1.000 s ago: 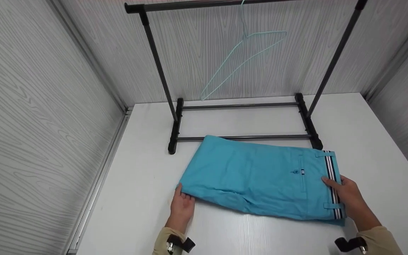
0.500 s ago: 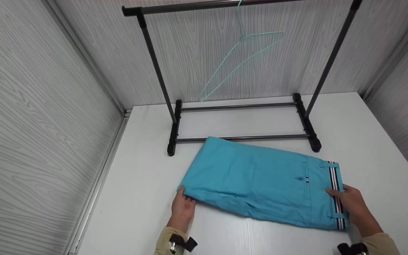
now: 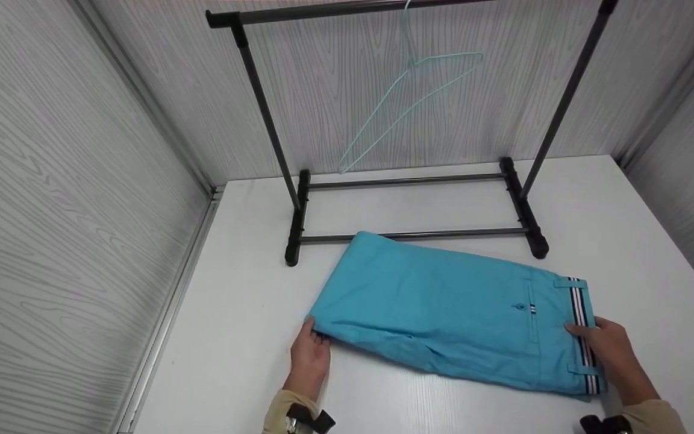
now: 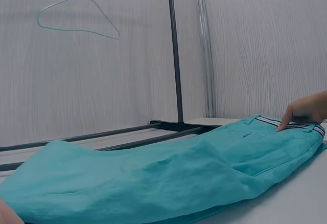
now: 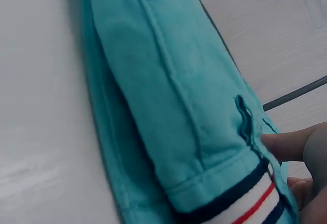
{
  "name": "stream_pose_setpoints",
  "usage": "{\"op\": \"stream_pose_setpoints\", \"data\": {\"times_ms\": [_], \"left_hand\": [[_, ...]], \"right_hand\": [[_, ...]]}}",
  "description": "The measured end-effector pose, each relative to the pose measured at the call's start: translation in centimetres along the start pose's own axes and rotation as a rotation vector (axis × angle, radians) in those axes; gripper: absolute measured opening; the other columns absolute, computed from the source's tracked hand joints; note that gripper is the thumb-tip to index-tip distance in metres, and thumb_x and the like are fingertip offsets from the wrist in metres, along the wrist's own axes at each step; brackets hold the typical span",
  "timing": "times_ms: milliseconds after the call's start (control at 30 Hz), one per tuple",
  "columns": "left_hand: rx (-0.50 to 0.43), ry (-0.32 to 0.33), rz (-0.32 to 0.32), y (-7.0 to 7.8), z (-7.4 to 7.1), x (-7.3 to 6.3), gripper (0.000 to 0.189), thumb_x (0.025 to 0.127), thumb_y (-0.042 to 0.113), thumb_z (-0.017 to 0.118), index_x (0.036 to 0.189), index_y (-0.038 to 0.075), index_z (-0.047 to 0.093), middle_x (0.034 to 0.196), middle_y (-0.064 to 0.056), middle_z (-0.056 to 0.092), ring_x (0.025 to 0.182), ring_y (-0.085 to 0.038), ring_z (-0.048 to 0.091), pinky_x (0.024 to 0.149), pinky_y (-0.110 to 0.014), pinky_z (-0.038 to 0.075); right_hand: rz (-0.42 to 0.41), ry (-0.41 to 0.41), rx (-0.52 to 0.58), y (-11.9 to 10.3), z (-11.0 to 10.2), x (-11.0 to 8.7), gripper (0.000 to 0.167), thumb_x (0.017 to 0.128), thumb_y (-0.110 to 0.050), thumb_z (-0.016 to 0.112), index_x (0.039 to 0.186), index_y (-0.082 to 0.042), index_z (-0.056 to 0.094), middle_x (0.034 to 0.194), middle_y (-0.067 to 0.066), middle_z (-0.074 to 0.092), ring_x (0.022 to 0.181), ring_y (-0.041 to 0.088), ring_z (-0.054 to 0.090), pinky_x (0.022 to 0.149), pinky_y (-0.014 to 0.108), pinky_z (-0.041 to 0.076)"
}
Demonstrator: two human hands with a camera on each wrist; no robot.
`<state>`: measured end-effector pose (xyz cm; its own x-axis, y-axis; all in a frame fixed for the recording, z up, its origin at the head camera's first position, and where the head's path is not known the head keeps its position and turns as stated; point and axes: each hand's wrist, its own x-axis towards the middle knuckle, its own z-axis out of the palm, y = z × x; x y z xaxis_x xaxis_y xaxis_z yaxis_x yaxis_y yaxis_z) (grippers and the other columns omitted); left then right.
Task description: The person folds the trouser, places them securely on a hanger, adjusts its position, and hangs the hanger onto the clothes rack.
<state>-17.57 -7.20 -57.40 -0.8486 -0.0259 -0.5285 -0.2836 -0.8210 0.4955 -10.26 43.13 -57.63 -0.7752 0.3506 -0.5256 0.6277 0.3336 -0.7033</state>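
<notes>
A folded pair of turquoise trousers (image 3: pixel 443 307) lies on the white tabletop, with a striped waistband (image 3: pixel 581 319) at the right and a buttoned back pocket. My left hand (image 3: pixel 309 355) pinches the near left corner at the folded end, thumb on top and fingers beneath the cloth. At the other end my right hand (image 3: pixel 612 349) grips the waistband, its thumb pressed over the stripes. From the right wrist view, layers of trouser cloth (image 5: pixel 153 91) show along the near side, with the right hand's thumb (image 5: pixel 286 144) against the waist.
A black garment rack (image 3: pixel 413 234) stands behind the trousers, and their far left corner overlaps its front bar. From its top rail hangs a mint-green wire hanger (image 3: pixel 377 111). Grey wood-grain panels (image 3: pixel 82 211) enclose the left, back and right sides.
The waistband end has swung toward the near side and right with my right hand. My left hand stays nearly in place, its corner of the trousers shifting slightly.
</notes>
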Motion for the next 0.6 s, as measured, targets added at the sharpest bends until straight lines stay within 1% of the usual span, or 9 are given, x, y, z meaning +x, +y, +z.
{"op": "stream_pose_setpoints", "data": {"times_ms": [100, 167, 200, 233, 300, 400, 467, 500, 600], "left_hand": [[0.051, 0.012, -0.018, 0.4, -0.5, -0.5, 0.073, 0.099, 0.009, 0.042, 0.143, -0.004, -0.014, 0.151, -0.019, -0.015, 0.139, -0.027, -0.008, 0.111, -0.037, 0.005], [0.125, 0.028, -0.012, 0.7, -0.6, -0.9, 0.069, 0.097, 0.005, 0.043, 0.145, -0.005, -0.007, 0.151, -0.023, -0.004, 0.14, -0.03, 0.002, 0.111, -0.038, 0.012], [0.172, 0.049, 0.0, 0.9, -0.6, -1.1, 0.068, 0.096, 0.004, 0.043, 0.145, -0.005, -0.003, 0.15, -0.025, 0.003, 0.138, -0.032, 0.01, 0.11, -0.038, 0.017], [0.227, 0.075, 0.021, 1.1, -0.6, -1.3, 0.066, 0.095, 0.002, 0.044, 0.146, -0.005, 0.002, 0.147, -0.027, 0.01, 0.136, -0.033, 0.017, 0.109, -0.039, 0.021], [0.372, 0.139, 0.084, 1.8, -0.5, -1.5, 0.06, 0.092, 0.001, 0.045, 0.143, -0.005, 0.014, 0.139, -0.026, 0.024, 0.129, -0.032, 0.028, 0.107, -0.04, 0.027], [0.588, 0.202, 0.174, 3.1, 0.0, -1.1, 0.052, 0.091, 0.004, 0.047, 0.137, -0.002, 0.025, 0.133, -0.021, 0.033, 0.124, -0.031, 0.035, 0.106, -0.041, 0.028], [0.746, 0.19, 0.212, 4.1, 0.4, -0.2, 0.048, 0.091, 0.008, 0.05, 0.134, -0.001, 0.03, 0.134, -0.019, 0.035, 0.124, -0.029, 0.035, 0.106, -0.042, 0.027], [0.824, 0.169, 0.219, 4.5, 0.6, 0.4, 0.047, 0.092, 0.011, 0.051, 0.133, 0.0, 0.032, 0.135, -0.018, 0.035, 0.125, -0.029, 0.035, 0.105, -0.042, 0.028], [1.056, 0.069, 0.22, 5.1, 1.1, 2.1, 0.051, 0.093, 0.022, 0.055, 0.133, 0.003, 0.032, 0.136, -0.019, 0.037, 0.126, -0.032, 0.037, 0.103, -0.044, 0.031]], "right_hand": [[-0.018, 0.02, -0.046, 0.1, 0.2, -0.1, 0.097, 0.086, -0.054, 0.056, 0.14, 0.015, 0.015, 0.134, 0.036, 0.032, 0.105, 0.038, 0.048, 0.09, 0.049, 0.042], [-0.052, 0.052, -0.09, 0.1, 0.3, -0.3, 0.098, 0.086, -0.056, 0.055, 0.14, 0.015, 0.015, 0.134, 0.038, 0.03, 0.11, 0.043, 0.044, 0.092, 0.054, 0.039], [-0.069, 0.067, -0.111, 0.1, 0.3, -0.3, 0.097, 0.086, -0.056, 0.054, 0.14, 0.015, 0.014, 0.135, 0.038, 0.028, 0.114, 0.046, 0.041, 0.093, 0.056, 0.038], [-0.08, 0.071, -0.122, 0.0, 0.2, -0.3, 0.097, 0.087, -0.055, 0.053, 0.141, 0.014, 0.013, 0.135, 0.039, 0.027, 0.116, 0.048, 0.039, 0.094, 0.057, 0.037], [-0.088, 0.054, -0.113, -0.3, 0.2, -0.3, 0.097, 0.087, -0.055, 0.053, 0.142, 0.012, 0.008, 0.138, 0.039, 0.022, 0.121, 0.051, 0.033, 0.095, 0.058, 0.034], [-0.078, -0.003, -0.071, -0.8, 0.1, -0.2, 0.1, 0.087, -0.056, 0.051, 0.144, 0.008, -0.001, 0.142, 0.039, 0.013, 0.124, 0.052, 0.026, 0.097, 0.061, 0.03], [-0.073, -0.043, -0.053, -1.1, 0.1, -0.1, 0.103, 0.087, -0.059, 0.05, 0.144, 0.008, -0.005, 0.142, 0.038, 0.01, 0.123, 0.052, 0.027, 0.097, 0.062, 0.029], [-0.075, -0.057, -0.058, -1.2, 0.1, -0.1, 0.104, 0.087, -0.06, 0.049, 0.143, 0.009, -0.006, 0.142, 0.039, 0.011, 0.121, 0.051, 0.029, 0.096, 0.062, 0.03], [-0.089, -0.083, -0.097, -1.2, 0.2, -0.1, 0.107, 0.087, -0.062, 0.045, 0.141, 0.012, -0.009, 0.137, 0.041, 0.014, 0.113, 0.048, 0.032, 0.093, 0.061, 0.033]]}}
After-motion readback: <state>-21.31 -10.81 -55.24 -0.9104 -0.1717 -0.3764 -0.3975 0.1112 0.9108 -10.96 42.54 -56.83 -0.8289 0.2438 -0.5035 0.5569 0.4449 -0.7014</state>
